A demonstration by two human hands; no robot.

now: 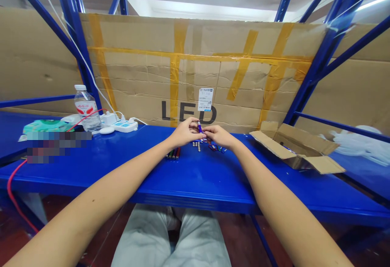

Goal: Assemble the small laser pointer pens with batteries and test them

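Above the blue table, my left hand is closed, its fingers and thumb pinching a small purple tube with a silver end, like a mini flashlight. The tube stands nearly upright. My right hand is closed in a pinch at its lower end; whether these fingers hold the tube or a small part there is hidden. Below the hands lie several small round silver pieces, like button cells. Several dark tubes lie side by side near my left wrist. Under my right hand are several small coloured pieces with metallic edges.
An open cardboard box sits on the right. To the left are a water bottle, a white power strip, a green tissue pack and a red cable. A large cardboard panel stands behind the blue table.
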